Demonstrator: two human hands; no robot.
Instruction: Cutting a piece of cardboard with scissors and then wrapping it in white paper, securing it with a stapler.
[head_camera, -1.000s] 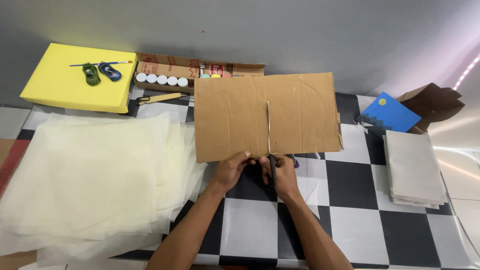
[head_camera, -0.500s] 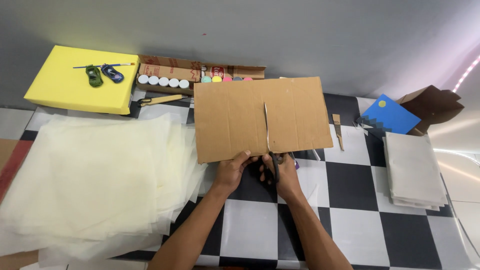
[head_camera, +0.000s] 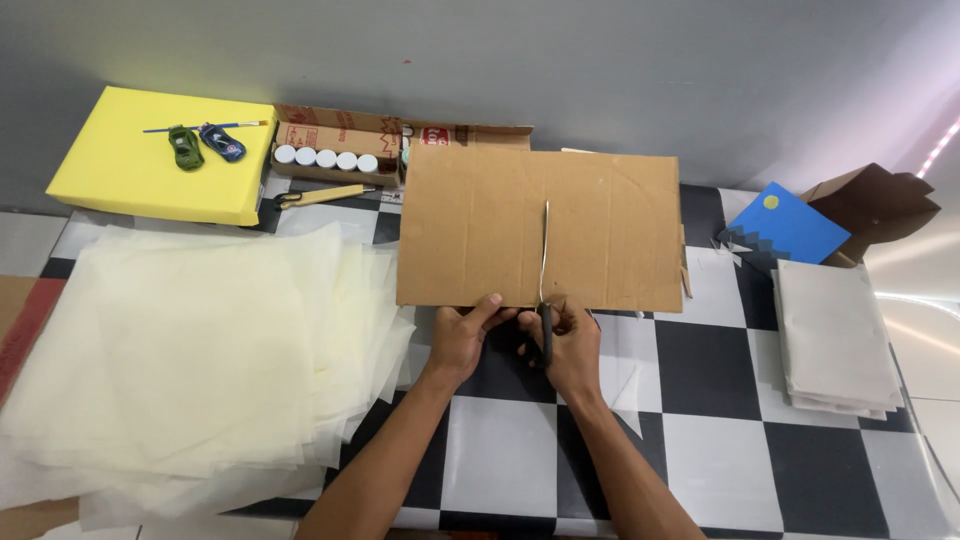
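A brown cardboard sheet (head_camera: 480, 225) is held up off the black-and-white checkered table (head_camera: 720, 450), tilted toward me. My left hand (head_camera: 462, 335) pinches its near edge just left of a cut. My right hand (head_camera: 570, 345) grips black-handled scissors (head_camera: 545, 290). Their blades run up a slit that reaches about half way into the sheet from the near edge.
A stack of pale translucent paper sheets (head_camera: 190, 350) lies at left. Behind it sit a yellow foam block (head_camera: 160, 155) with two toy cars (head_camera: 205, 143), a box of paint pots (head_camera: 330, 150), blue card (head_camera: 790, 228), a brown box (head_camera: 875, 205) and folded grey sheets (head_camera: 835, 340).
The cardboard has tipped up and shifted slightly right, now hiding the coloured pots and the small strip behind it. The scissor blades closed further into the slit.
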